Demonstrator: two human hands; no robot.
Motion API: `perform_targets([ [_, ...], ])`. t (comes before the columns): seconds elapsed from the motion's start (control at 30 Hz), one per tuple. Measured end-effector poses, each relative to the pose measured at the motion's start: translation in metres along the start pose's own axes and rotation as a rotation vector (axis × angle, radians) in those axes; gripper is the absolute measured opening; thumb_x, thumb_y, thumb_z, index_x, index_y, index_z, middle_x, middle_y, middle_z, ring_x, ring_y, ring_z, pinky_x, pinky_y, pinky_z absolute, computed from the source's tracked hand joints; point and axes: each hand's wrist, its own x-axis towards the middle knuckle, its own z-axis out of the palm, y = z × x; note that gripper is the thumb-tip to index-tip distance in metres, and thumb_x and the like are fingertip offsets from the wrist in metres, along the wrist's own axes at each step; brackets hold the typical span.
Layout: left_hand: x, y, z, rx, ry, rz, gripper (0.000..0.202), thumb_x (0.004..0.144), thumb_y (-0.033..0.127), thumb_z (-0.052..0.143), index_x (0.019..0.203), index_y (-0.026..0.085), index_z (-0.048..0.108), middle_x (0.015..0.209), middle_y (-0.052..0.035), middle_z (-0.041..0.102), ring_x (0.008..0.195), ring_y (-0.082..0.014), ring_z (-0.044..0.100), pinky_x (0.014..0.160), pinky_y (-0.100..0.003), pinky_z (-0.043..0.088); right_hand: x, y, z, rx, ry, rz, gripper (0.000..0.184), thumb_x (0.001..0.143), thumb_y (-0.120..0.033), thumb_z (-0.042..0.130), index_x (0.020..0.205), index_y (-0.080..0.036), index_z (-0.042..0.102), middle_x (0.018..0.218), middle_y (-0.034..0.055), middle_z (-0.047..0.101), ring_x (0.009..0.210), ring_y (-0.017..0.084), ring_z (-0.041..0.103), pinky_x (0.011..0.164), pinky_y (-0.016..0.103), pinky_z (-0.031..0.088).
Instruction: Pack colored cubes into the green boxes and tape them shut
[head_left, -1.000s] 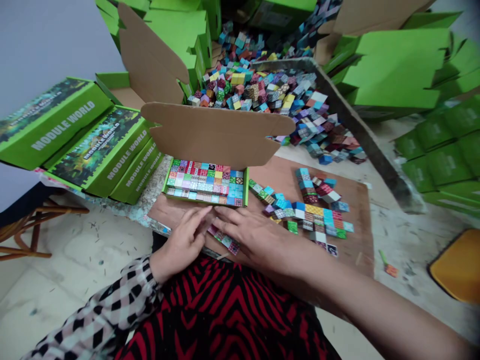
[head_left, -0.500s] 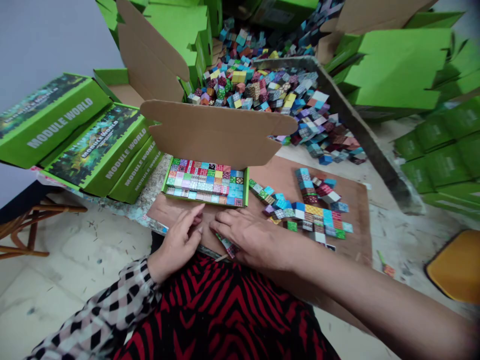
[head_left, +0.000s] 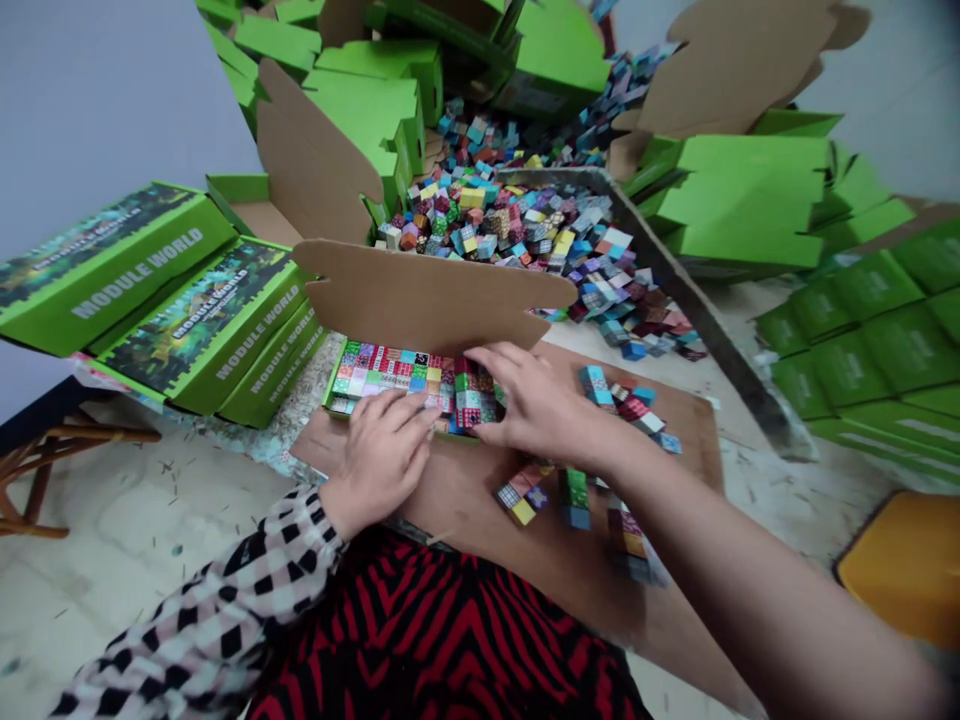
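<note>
An open green box filled with small patterned cubes lies before me, its brown cardboard lid tilted up at the back. At the box's right end, my right hand grips a short row of green, red and dark cubes between thumb and fingers. The row sits on top of the other cubes or just above them; I cannot tell which. My left hand rests along the front edge, fingers stretched over the cubes in the box. Loose cubes lie on the cardboard sheet near my right forearm.
Closed "MODULE WORLD" boxes are stacked at the left. A big heap of cubes spreads behind the lid, bordered by a grey bar. More green boxes stand at the back and right. A yellow stool is at the right.
My right hand has moved from the table's front edge up to the box with a row of cubes. My left hand has shifted right and forward onto the box front. The view has tilted slightly.
</note>
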Motion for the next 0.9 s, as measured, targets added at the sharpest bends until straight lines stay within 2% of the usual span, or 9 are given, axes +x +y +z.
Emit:
perform_targets([
  [0.1,0.016,-0.002,0.006,0.094,-0.081,0.047,0.032,0.093,0.027,0.046,0.119,0.02,0.063,0.134,-0.0074,0.057,0.125,-0.0334,0.044,0.102,-0.054,0.033,0.008,0.003,0.008,-0.04,-0.016,0.038,0.071,0.066,-0.031,0.069,0.13,-0.011,0.047,0.128,0.0174,0.052,0.118,0.033,0.049,0.097,0.045,0.039],
  [0.2,0.022,-0.004,0.012,0.14,-0.142,0.074,0.035,0.095,0.032,0.044,0.123,0.02,0.061,0.135,-0.0079,0.056,0.127,-0.0335,0.043,0.105,-0.055,0.031,0.013,-0.003,0.009,-0.085,-0.057,0.117,0.071,0.066,-0.031,0.07,0.129,-0.007,0.048,0.125,0.0193,0.054,0.116,0.033,0.05,0.097,0.044,0.039],
  [0.4,0.022,-0.007,0.014,0.19,-0.153,0.123,0.036,0.096,0.033,0.043,0.125,0.019,0.059,0.134,-0.0101,0.056,0.125,-0.0338,0.047,0.106,-0.058,0.03,0.023,-0.022,0.0,-0.244,-0.171,0.251,0.063,0.066,-0.032,0.069,0.123,-0.01,0.053,0.119,0.0171,0.057,0.108,0.033,0.054,0.09,0.042,0.043],
  [0.57,0.022,-0.012,0.016,0.251,-0.153,0.199,0.036,0.096,0.032,0.042,0.124,0.017,0.058,0.134,-0.012,0.056,0.123,-0.0348,0.049,0.106,-0.059,0.031,0.026,-0.024,-0.002,-0.319,-0.216,0.236,0.064,0.066,-0.033,0.069,0.122,-0.008,0.054,0.119,0.0177,0.057,0.106,0.032,0.056,0.088,0.039,0.044],
  [0.73,0.024,-0.014,0.015,0.276,-0.149,0.258,0.034,0.096,0.03,0.041,0.122,0.016,0.058,0.132,-0.0142,0.056,0.12,-0.033,0.052,0.107,-0.058,0.031,0.025,-0.021,0.0,-0.379,-0.191,0.179,0.062,0.067,-0.036,0.067,0.119,-0.007,0.056,0.113,0.0173,0.06,0.099,0.031,0.058,0.084,0.039,0.045],
  [0.9,0.026,-0.016,0.014,0.335,-0.162,0.333,0.034,0.096,0.029,0.042,0.121,0.012,0.057,0.129,-0.0181,0.057,0.115,-0.0337,0.055,0.104,-0.057,0.034,0.026,-0.023,0.001,-0.428,-0.187,0.14,0.054,0.069,-0.031,0.065,0.116,-0.007,0.057,0.109,0.0174,0.061,0.097,0.031,0.058,0.082,0.038,0.044],
])
